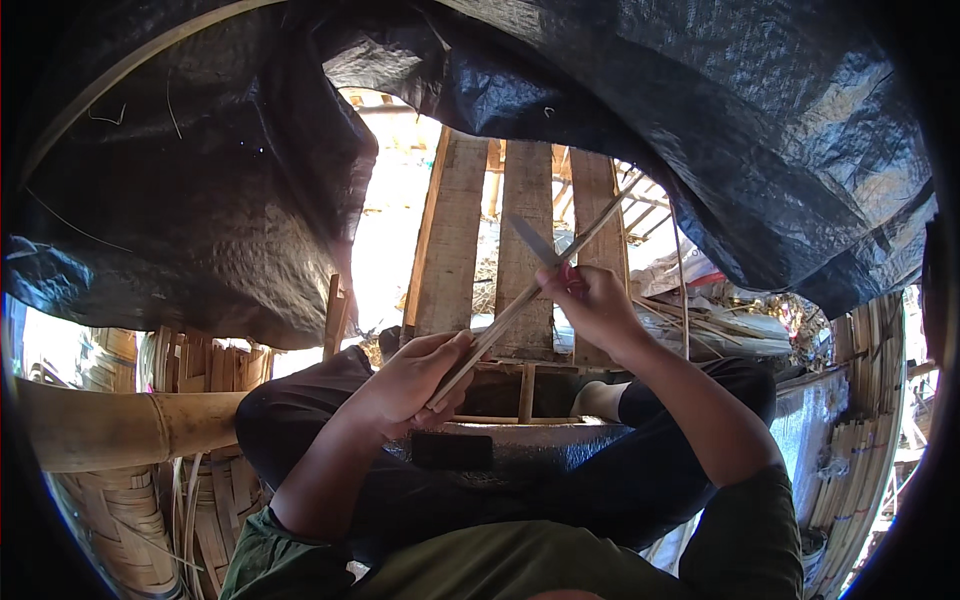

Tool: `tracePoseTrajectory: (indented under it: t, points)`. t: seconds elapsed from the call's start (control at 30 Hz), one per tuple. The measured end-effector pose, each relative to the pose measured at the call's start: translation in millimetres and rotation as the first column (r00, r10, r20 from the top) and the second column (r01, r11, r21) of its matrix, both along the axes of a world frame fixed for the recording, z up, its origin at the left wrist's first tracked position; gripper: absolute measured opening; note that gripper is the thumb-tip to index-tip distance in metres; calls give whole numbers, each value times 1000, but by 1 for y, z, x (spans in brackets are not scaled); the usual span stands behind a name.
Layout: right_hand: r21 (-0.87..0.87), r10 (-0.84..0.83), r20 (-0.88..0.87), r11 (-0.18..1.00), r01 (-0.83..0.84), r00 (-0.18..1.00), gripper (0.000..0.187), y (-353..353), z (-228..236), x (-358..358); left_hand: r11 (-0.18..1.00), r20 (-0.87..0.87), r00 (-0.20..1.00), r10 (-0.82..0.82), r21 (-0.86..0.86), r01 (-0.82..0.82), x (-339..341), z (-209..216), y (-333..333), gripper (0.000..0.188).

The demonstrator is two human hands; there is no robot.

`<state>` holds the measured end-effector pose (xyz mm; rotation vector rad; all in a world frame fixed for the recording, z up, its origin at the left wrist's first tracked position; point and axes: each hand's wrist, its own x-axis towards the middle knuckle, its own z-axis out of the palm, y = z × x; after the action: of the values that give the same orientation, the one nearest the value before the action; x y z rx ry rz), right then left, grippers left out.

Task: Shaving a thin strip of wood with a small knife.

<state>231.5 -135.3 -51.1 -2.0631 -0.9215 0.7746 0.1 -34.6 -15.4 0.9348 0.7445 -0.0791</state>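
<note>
A long, thin strip of what looks like bamboo [512, 312] runs slantwise in front of me, from low on the left to high on the right. Near its lower end my left hand [418, 378] is closed around it. A knife [535, 240] with a red handle is in my right hand [597, 312], fingers wrapped round the grip. Its blade points up and to the left, and its base meets the strip beside my right thumb. I cannot tell whether the edge cuts into the strip.
Wooden planks [462, 230] stretch away ahead of me. Dark plastic sheeting [780, 130] hangs overhead and at both sides. A thick bamboo pole [135, 428] lies at the left, above woven bamboo baskets [120, 515]. Bundled bamboo strips [845, 490] stand at the right.
</note>
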Motion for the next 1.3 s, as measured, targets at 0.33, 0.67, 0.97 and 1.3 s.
tracePoseTrajectory:
  t: [0.33,0.67,0.97,1.3]
  points:
    - [34,-15,-315,999,27,949,36,6,11,-10,823,-119,991,-67,555,122,-6,8,6,46]
    - [36,-113,-443,989,144,889,30,5,15,-15,452,159,972,173,864,-222,-21,25,-2,26]
    - [87,-81,-409,988,128,909,29,14,7,-12,254,672,741,-22,720,-646,-53,90,-27,20]
    - [57,-60,-445,994,95,894,27,12,12,-12,517,652,691,-311,726,-453,-77,150,-82,22]
